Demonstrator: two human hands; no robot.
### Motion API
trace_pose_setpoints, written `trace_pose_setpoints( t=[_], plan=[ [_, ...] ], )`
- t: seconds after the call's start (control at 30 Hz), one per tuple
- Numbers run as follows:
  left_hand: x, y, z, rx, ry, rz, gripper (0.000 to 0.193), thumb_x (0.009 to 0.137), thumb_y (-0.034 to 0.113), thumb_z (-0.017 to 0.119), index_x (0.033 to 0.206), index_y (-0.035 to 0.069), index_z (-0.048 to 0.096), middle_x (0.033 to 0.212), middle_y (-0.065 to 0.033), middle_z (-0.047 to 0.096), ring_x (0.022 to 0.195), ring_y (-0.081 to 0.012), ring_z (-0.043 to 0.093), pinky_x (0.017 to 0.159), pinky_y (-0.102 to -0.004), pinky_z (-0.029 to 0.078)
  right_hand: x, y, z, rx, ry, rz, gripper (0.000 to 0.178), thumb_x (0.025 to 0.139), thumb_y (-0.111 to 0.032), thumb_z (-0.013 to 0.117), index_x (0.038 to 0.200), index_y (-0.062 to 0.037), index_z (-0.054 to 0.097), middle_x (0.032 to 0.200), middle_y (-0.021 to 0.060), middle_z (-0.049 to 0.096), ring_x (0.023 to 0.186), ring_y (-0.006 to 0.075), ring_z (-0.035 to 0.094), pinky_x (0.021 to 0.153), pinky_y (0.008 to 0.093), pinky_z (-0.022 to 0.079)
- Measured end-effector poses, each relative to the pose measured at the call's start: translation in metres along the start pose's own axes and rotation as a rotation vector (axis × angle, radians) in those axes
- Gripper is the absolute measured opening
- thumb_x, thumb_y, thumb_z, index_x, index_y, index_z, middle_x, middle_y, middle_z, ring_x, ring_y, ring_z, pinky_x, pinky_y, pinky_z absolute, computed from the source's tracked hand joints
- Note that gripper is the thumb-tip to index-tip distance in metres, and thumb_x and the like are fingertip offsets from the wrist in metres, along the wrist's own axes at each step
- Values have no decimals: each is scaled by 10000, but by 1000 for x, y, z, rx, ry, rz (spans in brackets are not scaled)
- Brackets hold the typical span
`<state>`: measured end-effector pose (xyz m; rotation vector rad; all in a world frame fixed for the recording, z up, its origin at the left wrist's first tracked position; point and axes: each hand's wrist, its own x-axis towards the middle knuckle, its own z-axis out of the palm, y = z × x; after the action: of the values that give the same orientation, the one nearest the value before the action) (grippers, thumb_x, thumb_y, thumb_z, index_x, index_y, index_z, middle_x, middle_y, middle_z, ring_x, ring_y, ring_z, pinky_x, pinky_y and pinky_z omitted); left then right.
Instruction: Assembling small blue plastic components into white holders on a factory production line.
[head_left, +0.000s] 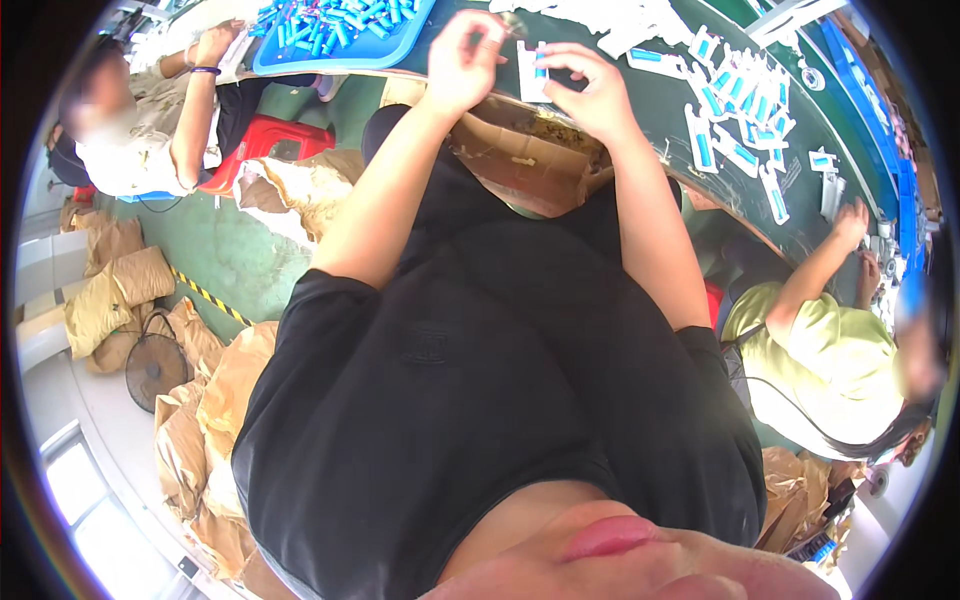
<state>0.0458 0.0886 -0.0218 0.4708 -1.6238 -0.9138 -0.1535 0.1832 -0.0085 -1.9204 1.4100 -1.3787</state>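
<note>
At the table's near edge, my right hand (595,95) has thumb and forefinger closed on the right side of a small white plastic housing (530,78). A bit of blue shows along the housing's upper part. My left hand (465,62) is just left of it, raised, with fingertips pinched together. Something small and blurred is by those fingertips, and I cannot make out what it is. To the right lies a loose pile of white housings (745,100) with blue cylindrical cells in them. One similar housing (652,60) rests nearer my right hand.
A blue tray (345,66) full of blue cells (335,28) stands at left on the green table (640,115). Co-workers sit at left and right, the right one's hand (852,222) near more housings. A cardboard box (530,160) is below the table edge. Paper sacks and a fan (157,370) stand left.
</note>
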Motion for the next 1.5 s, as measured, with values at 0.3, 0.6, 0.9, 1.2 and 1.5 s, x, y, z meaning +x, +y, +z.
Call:
trace_pose_setpoints(
  t=[0.3,0.6,0.9,1.2,1.5],
  plan=[
    [-69,56,-46,-547,39,-579,100,1116,173,561,1117,74,570,1009,-120,708,806,-230,724,673,-366,623,-5,6,-5,-169,-96,-114,291,770,-118,857,1056,-104,810,1244,30,761,1066,262,666,955,394,560],
    [-113,-33,-16,153,-273,-755,135,1049,129,643,1014,0,656,889,-110,765,776,-220,758,687,-355,613,-16,-8,-5,-248,-40,-195,393,728,-234,915,1032,-57,738,1160,82,714,1050,313,630,949,431,543],
    [-120,-77,34,1075,-1154,-349,859,891,744,638,1501,143,566,1314,-227,706,1293,-381,643,1172,-452,437,-98,-35,-112,-611,502,-44,385,762,-198,932,1080,-91,744,1219,153,730,1103,364,667,959,470,539],
    [-146,-86,21,1088,-1254,-422,249,883,150,673,1079,57,795,1156,-215,764,1117,-384,733,912,-491,597,-123,12,-170,-932,556,134,446,819,-293,833,1207,-83,766,1401,173,662,1256,400,577,1106,504,446],
    [-174,-50,5,930,-1468,-372,220,821,162,721,1006,75,802,1044,-197,775,1000,-397,739,879,-490,593,-115,9,-135,-1097,248,330,499,975,-366,674,1449,-210,659,1589,176,513,1507,425,399,1197,627,323]
  ],
)
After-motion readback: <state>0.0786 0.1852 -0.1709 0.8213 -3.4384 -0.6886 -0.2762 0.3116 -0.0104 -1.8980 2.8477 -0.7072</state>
